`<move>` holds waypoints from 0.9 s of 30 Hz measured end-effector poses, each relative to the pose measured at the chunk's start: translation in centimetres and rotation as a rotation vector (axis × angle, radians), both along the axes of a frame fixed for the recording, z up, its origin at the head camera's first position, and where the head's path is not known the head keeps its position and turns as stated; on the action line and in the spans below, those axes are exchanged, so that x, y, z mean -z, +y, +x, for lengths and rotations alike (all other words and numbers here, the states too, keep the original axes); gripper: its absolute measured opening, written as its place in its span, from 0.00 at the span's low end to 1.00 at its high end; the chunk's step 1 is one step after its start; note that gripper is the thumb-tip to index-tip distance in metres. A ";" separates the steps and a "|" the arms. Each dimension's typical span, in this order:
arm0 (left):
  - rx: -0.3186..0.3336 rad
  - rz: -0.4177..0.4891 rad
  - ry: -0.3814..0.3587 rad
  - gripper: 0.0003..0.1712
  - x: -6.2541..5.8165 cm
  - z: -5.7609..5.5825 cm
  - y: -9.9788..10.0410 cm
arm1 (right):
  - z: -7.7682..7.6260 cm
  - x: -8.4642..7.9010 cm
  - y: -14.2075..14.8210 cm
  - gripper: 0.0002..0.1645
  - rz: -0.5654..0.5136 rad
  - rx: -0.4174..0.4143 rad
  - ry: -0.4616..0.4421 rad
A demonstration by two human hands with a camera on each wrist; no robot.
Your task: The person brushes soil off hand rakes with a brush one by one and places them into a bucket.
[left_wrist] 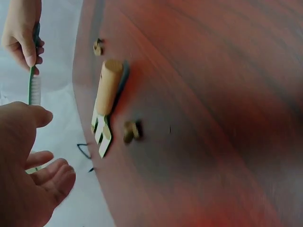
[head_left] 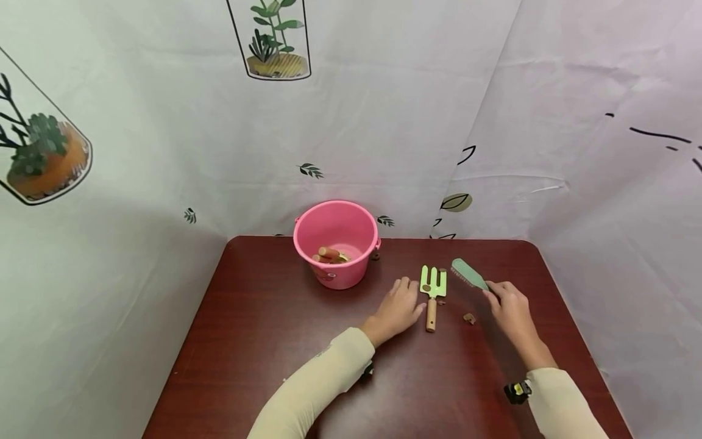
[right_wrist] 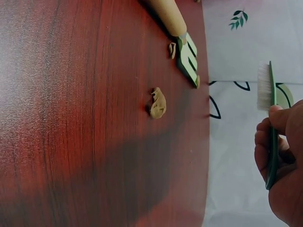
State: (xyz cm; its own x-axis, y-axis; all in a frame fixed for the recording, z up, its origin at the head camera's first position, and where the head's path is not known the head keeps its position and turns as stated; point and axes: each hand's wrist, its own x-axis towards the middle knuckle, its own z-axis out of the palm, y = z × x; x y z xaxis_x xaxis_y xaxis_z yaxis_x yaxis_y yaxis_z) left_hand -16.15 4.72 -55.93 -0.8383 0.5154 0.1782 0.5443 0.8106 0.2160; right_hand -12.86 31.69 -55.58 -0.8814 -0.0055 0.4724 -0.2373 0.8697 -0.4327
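Observation:
My right hand [head_left: 511, 311] grips the dark handle of a green brush [head_left: 467, 272], its pale bristles [right_wrist: 264, 87] plain in the right wrist view. A small hand fork [head_left: 433, 286] with light-green tines and a wooden handle [left_wrist: 110, 87] lies on the table, tines toward the wall. Just left of the fork is my left hand [head_left: 397, 310], fingers loosely bent and holding nothing. Brown clay-like bits lie on and around the fork; one lump [right_wrist: 158, 103] sits right of its handle, another [left_wrist: 131, 130] shows beside the tines in the left wrist view.
A pink bucket [head_left: 336, 275] stands at the back of the dark red table [head_left: 247, 341], with wooden-handled tools [head_left: 329, 252] inside. Behind the table's far edge hangs a pale printed cloth [head_left: 384, 122]. Another brown bit [head_left: 376, 256] lies beside the bucket.

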 end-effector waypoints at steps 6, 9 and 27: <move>-0.028 0.112 -0.167 0.26 0.2 0.3 2.0 | 0.0 0.1 0.2 0.16 0.004 0.002 0.011; -0.054 0.146 -0.233 0.28 0.4 0.4 2.9 | -0.1 0.1 0.2 0.16 0.006 0.003 0.009; -0.185 0.017 -0.389 0.23 2.1 0.5 5.7 | 0.5 0.2 0.8 0.16 0.011 0.029 -0.056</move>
State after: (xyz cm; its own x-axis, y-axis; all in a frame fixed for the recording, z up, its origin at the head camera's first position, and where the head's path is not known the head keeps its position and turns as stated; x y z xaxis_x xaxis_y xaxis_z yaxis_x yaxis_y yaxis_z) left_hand -15.60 10.42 -57.98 -0.9225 0.3499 -0.1627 0.2654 0.8814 0.3906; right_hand -12.39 32.49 -55.78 -0.9064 0.0159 0.4221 -0.1873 0.8806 -0.4353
